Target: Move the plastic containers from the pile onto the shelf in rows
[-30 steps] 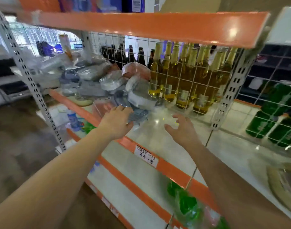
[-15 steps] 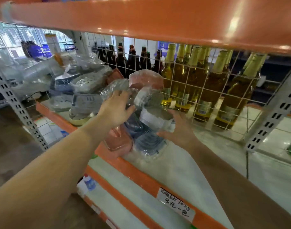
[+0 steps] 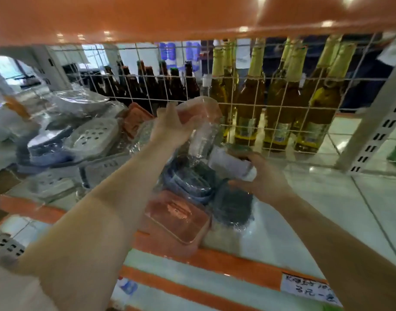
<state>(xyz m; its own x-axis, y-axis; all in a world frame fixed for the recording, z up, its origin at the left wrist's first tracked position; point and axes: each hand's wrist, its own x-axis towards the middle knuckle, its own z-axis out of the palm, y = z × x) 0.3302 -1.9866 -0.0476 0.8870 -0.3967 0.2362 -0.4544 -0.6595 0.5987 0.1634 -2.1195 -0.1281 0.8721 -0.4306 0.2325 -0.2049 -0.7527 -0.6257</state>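
A pile of plastic containers wrapped in clear film lies on the white shelf [image 3: 304, 212]. My left hand [image 3: 170, 129] grips a pink container [image 3: 199, 111] at the top of the pile, lifted near the wire mesh. My right hand [image 3: 259, 178] holds a white-lilac container [image 3: 228, 164] on its side. Below them lie a blue container [image 3: 188, 182], a dark grey one [image 3: 233, 205] and a pink one [image 3: 181, 216] at the shelf's front edge. More grey and white containers [image 3: 91, 135] are heaped to the left.
A wire mesh [image 3: 271, 104] backs the shelf, with brown bottles [image 3: 147, 86] and golden bottles [image 3: 282, 97] behind it. An orange shelf beam [image 3: 170, 16] hangs low overhead. A handwritten price label [image 3: 309, 290] sits on the orange front rail. A slotted upright [image 3: 376, 131] stands right.
My left hand rose from the middle of the pile to the pink container on top. My right hand closed round the white-lilac container. The view moved closer in.
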